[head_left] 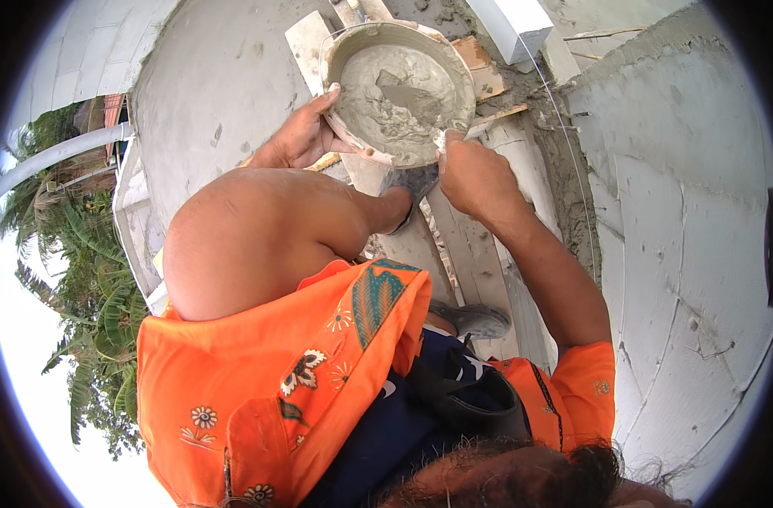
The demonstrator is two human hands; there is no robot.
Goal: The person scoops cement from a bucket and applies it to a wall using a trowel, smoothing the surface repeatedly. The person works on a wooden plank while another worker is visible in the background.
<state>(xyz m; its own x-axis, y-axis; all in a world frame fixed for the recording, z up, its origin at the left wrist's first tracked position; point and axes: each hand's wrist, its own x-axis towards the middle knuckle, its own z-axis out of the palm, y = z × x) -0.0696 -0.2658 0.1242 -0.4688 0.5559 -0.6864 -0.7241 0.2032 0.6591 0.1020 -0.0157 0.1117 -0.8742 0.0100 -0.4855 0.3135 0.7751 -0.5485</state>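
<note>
A round basin (329,63) of wet grey mortar (374,80) sits in front of me, its rim smeared with dried cement. My left hand (306,134) grips its left side, thumb up at the rim and fingers against the outer wall. At the near right rim, my right hand (478,173) is closed in a fist. Something pale and cement-caked pokes out by its thumb; whether that is a tool handle or part of the rim I cannot make out. A darker, smoother patch shows in the middle of the mortar.
Wooden planks (464,229) lie below the basin, with my shoes (471,320) on them. A plastered wall (225,80) rises at left, a block wall (657,245) at right. A thin string (564,127) runs beside a white block (513,30). Trees (94,279) show far left.
</note>
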